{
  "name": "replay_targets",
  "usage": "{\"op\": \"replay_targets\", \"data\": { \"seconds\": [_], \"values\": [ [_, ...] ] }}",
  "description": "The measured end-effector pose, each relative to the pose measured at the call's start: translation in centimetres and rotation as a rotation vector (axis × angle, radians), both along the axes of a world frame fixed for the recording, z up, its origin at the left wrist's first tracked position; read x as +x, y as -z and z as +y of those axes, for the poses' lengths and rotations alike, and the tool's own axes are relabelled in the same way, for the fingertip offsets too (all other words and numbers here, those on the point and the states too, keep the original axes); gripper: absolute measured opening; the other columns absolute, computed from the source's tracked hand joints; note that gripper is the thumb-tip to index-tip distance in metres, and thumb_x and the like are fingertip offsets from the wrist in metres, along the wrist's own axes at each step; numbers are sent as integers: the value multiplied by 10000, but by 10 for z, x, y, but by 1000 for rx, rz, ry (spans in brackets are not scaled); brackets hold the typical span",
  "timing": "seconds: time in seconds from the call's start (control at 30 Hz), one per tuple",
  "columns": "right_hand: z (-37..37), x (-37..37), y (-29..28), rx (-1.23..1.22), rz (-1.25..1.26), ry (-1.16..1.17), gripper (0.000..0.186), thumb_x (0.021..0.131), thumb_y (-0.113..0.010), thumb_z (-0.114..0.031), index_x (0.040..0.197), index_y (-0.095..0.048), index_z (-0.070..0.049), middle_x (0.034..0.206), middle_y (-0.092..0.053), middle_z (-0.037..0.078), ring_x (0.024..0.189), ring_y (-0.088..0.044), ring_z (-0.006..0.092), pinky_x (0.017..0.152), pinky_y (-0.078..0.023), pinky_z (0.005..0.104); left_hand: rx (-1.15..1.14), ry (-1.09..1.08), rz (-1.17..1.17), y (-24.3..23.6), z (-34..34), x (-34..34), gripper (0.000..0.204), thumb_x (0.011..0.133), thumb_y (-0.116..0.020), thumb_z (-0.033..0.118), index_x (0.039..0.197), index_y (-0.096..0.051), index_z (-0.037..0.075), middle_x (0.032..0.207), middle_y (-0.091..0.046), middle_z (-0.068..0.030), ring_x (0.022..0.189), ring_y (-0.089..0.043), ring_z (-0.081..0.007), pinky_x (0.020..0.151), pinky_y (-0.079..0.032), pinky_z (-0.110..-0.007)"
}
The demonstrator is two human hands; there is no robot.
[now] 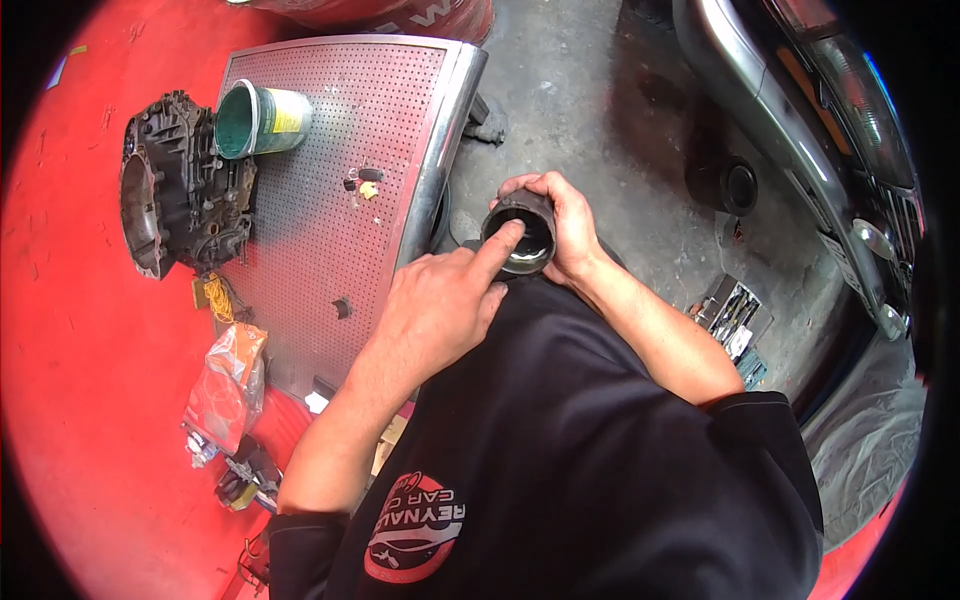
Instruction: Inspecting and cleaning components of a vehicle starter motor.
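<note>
A dark, cup-shaped metal part (541, 213) is held in front of my chest, its round opening tilted up toward me. My right hand (572, 222) wraps round its far and right side. Inside the hollow there is a wet shine. My left hand (437, 303) comes in from the left with its index finger stretched into the opening, the tip against the inside. Its other fingers are bent and partly hidden, and nothing is seen gripped in them.
Left of me stands a perforated metal table (330, 230) with a green-lined bucket (283, 118) and small scraps. A gearbox casing (190, 190) sits beyond its left edge, above a plastic bag (228, 390). To the right are a car bumper (765, 110) and a tool tray (735, 315).
</note>
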State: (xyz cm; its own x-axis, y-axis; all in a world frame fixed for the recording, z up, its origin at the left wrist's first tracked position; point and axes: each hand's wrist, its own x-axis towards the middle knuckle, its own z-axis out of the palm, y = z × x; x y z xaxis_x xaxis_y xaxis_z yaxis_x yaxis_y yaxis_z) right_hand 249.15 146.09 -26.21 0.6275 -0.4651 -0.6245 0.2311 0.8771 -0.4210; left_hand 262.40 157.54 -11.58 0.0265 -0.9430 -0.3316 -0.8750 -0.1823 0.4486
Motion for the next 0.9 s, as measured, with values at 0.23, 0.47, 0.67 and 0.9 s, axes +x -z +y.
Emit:
{"op": "replay_targets", "data": {
  "seconds": [0.23,0.47,0.67,0.9],
  "values": [
    [7,6,4,97,-116,37,409,979,-490,-322,1104,-677,19,1034,-727,211,907,-715,335,821,-624,456,213,-81,166,18,-4,-6,593,949,-768,175,1505,-566,130,1055,-766,-224,961,-746,-443,834,-585,-535],
    [30,21,13,281,-551,170,433,957,-528,-364,1087,-716,3,1061,-746,228,906,-735,391,677,-643,483,-437,105,423,18,27,18,593,882,-786,8,1452,-623,30,851,-716,-112,746,-694,-318,725,-562,-426],
    [78,46,4,144,-571,372,437,1006,-479,-344,1151,-687,13,1112,-719,235,1013,-717,403,775,-655,510,-242,-329,683,17,62,65,597,920,-757,-32,1478,-546,-47,853,-758,-88,741,-717,-142,765,-589,-289],
    [144,57,13,91,-361,420,418,1017,-466,-337,1185,-641,4,1196,-686,222,1017,-727,380,858,-642,520,-138,-164,860,57,88,101,560,949,-746,-22,1471,-552,-73,876,-756,-126,779,-750,-156,757,-599,-299]
  ]
}}
